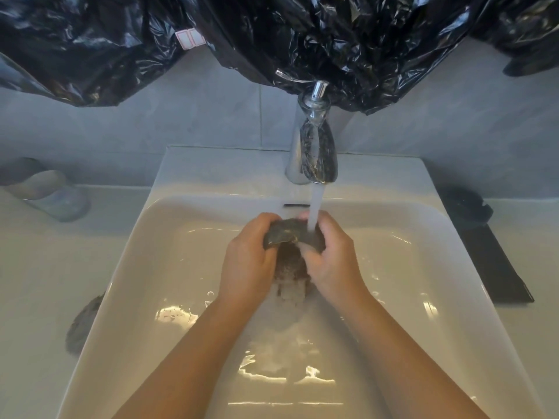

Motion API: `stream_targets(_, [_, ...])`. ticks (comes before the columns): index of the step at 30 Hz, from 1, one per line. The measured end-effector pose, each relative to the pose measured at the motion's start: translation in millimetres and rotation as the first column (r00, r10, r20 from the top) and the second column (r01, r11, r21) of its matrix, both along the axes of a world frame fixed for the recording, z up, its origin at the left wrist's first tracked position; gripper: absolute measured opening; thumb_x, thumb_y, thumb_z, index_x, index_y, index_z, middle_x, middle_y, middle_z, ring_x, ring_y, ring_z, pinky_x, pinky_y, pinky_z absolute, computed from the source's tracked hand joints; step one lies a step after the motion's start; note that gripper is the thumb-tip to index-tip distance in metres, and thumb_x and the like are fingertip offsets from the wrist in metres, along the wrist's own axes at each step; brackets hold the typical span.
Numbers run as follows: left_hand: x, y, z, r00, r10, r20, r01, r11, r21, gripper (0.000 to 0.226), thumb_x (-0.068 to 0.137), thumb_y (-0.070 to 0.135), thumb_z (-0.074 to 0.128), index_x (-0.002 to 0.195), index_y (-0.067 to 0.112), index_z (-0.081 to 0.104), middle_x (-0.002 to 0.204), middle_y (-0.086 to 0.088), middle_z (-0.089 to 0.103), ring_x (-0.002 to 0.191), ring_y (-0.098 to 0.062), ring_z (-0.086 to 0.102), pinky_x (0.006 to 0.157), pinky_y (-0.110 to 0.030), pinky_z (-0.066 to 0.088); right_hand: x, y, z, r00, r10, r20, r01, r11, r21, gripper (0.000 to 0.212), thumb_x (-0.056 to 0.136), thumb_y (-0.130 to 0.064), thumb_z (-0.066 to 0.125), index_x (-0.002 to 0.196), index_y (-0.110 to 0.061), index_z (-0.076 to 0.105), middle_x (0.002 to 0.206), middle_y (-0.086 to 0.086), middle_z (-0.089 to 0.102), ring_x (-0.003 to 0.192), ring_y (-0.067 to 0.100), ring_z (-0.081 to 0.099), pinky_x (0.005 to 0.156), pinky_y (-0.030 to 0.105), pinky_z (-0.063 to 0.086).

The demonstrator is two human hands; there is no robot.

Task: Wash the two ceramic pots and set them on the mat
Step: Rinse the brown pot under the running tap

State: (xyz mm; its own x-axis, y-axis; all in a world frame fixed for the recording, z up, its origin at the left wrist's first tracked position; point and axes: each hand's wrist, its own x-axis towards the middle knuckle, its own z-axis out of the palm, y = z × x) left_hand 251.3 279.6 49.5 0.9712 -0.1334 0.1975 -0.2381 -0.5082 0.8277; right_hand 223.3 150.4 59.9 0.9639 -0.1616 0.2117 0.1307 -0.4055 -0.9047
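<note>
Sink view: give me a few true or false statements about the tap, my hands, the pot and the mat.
1. Water is running from the tap. True.
2. The left hand and the right hand both hold the dark pot. True.
3. The dark pot stands on the black mat. False: it is held over the sink, under the stream.
4. The black mat lies to the left of the sink. False: it lies on the counter to the right of it.
</note>
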Motion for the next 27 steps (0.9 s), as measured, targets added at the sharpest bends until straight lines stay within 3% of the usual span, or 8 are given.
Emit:
stream_targets(2, [-1.1, -2.5, 4.0, 0.990, -0.008, 0.139, 0.009, 1.000, -0.008, 0.034, 0.077, 0.004, 0.051, 0.106, 0.017, 0.062, 0.096, 0.004, 0.065, 0.084, -0.009, 0.057, 0.073, -0.023, 0.047, -0.9, 1.9, 1.1, 0.998, -0.065, 0.024, 0.064, 0.997, 0.050, 0.027, 0.080, -0.014, 0.058, 0.096, -0.037, 0.057, 0.090, -0.012, 0.065, 0.084, -0.009, 0.060, 0.073, 0.006, 0.044])
stream_targets(5, [-3.2, -8.7, 10.8, 0.970, -0.007, 0.243, 0.030, 0.995, -0.093, 0.043, 0.065, -0.002, 0.051, 0.103, 0.013, 0.065, 0.095, 0.005, 0.064, 0.085, -0.002, 0.057, 0.075, -0.012, 0.046, -2.1, 1.5, -1.1, 0.987, -0.144, -0.067, 0.151, 0.981, 0.119, 0.042, 0.088, 0.001, 0.057, 0.086, -0.041, 0.051, 0.082, -0.015, 0.062, 0.072, -0.011, 0.060, 0.064, 0.003, 0.041])
stream_targets(8, [-6.8, -15.2, 13.2, 0.999, -0.006, 0.045, 0.019, 0.958, -0.286, 0.041, 0.071, 0.001, 0.051, 0.101, 0.027, 0.061, 0.095, 0.011, 0.067, 0.089, 0.000, 0.062, 0.078, -0.019, 0.051, -1.2, 0.1, -4.4, 0.971, -0.227, -0.074, 0.238, 0.946, 0.222, 0.044, 0.093, 0.008, 0.051, 0.095, -0.036, 0.054, 0.092, -0.011, 0.063, 0.087, -0.001, 0.062, 0.074, 0.004, 0.045])
stream_targets(11, [-6.8, -17.4, 7.7, 0.994, 0.005, -0.111, -0.033, 0.969, -0.245, 0.029, 0.084, 0.006, 0.052, 0.101, 0.029, 0.056, 0.089, 0.014, 0.065, 0.084, -0.003, 0.062, 0.073, -0.022, 0.051, 2.7, -3.6, -1.8, 0.962, -0.261, -0.082, 0.273, 0.894, 0.357, 0.024, 0.096, 0.000, 0.052, 0.103, -0.022, 0.058, 0.095, -0.004, 0.066, 0.087, 0.001, 0.064, 0.076, 0.011, 0.049])
stream_targets(15, [-10.2, -18.4, 15.4, 0.999, -0.009, 0.049, 0.011, 0.999, -0.043, 0.031, 0.077, 0.030, 0.056, 0.107, 0.036, 0.055, 0.092, 0.020, 0.060, 0.084, -0.003, 0.060, 0.073, -0.023, 0.050, 4.1, -7.0, -3.3, 0.957, -0.279, -0.085, 0.291, 0.901, 0.321, 0.035, 0.087, 0.007, 0.047, 0.099, -0.022, 0.063, 0.092, -0.004, 0.070, 0.086, 0.005, 0.065, 0.076, 0.014, 0.050])
stream_targets(18, [-21.2, -29.1, 22.3, 0.981, -0.189, 0.040, 0.193, 0.966, -0.173, 0.048, 0.075, 0.035, 0.064, 0.117, 0.044, 0.044, 0.113, 0.021, 0.055, 0.104, 0.006, 0.055, 0.086, -0.014, 0.045, 11.5, -11.2, -11.8, 0.922, -0.311, -0.229, 0.381, 0.830, 0.407, 0.019, 0.096, -0.007, 0.052, 0.094, -0.020, 0.066, 0.083, -0.004, 0.070, 0.081, 0.015, 0.069, 0.070, 0.026, 0.054])
stream_targets(23, [-21.0, -29.7, 17.8, 0.931, -0.353, -0.094, 0.279, 0.854, -0.439, 0.065, 0.078, 0.030, 0.063, 0.127, 0.053, 0.027, 0.125, 0.040, 0.046, 0.119, 0.014, 0.046, 0.094, -0.006, 0.037, 15.6, -7.9, -18.0, 0.902, 0.022, -0.432, 0.278, 0.736, 0.617, 0.020, 0.090, -0.024, 0.060, 0.102, -0.009, 0.067, 0.092, 0.014, 0.071, 0.085, 0.029, 0.073, 0.065, 0.035, 0.056])
stream_targets(27, [-14.2, -32.6, 15.4, 0.950, -0.301, -0.083, 0.237, 0.869, -0.435, 0.040, 0.079, 0.051, 0.038, 0.120, 0.048, 0.038, 0.125, 0.018, 0.050, 0.116, 0.006, 0.049, 0.094, -0.009, 0.037, 11.9, -5.3, -11.9, 0.870, 0.164, -0.465, 0.223, 0.710, 0.668, 0.024, 0.100, -0.022, 0.045, 0.085, -0.020, 0.064, 0.085, 0.002, 0.068, 0.089, 0.022, 0.067, 0.075, 0.034, 0.052])
